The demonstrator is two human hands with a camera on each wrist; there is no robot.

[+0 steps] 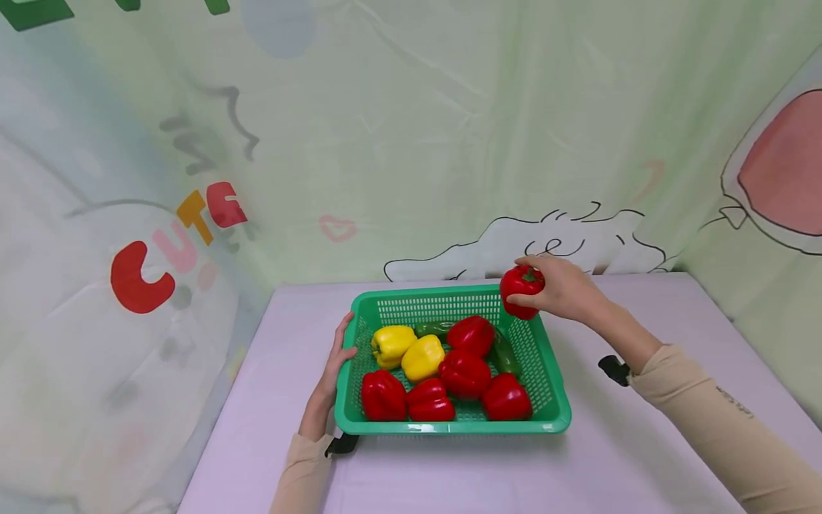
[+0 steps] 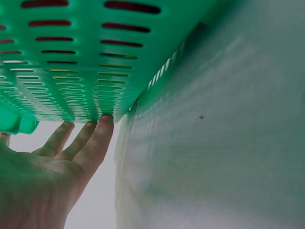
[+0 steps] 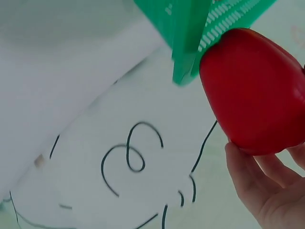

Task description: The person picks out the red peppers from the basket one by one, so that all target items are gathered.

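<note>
A green plastic basket [image 1: 452, 428] with slotted walls sits on the table. Two yellow bell peppers [image 1: 423, 358], several red bell peppers [image 1: 465, 374] and two long dark green vegetables [image 1: 504, 354] lie inside it. My left hand [image 1: 334, 360] holds the basket's left side, thumb over the rim; its fingers [image 2: 97, 143] lie nearly straight against the outer wall. Above the basket's back right corner, my right hand [image 1: 561, 289] grips another red bell pepper [image 1: 521, 289] between thumb and fingers, stem up. In the right wrist view this pepper [image 3: 252, 90] hides part of the basket wall.
A pale lilac cloth [image 1: 629, 442] covers the table. Behind it hangs a light green curtain [image 1: 411, 143] with printed drawings and letters. Black straps sit at both wrists.
</note>
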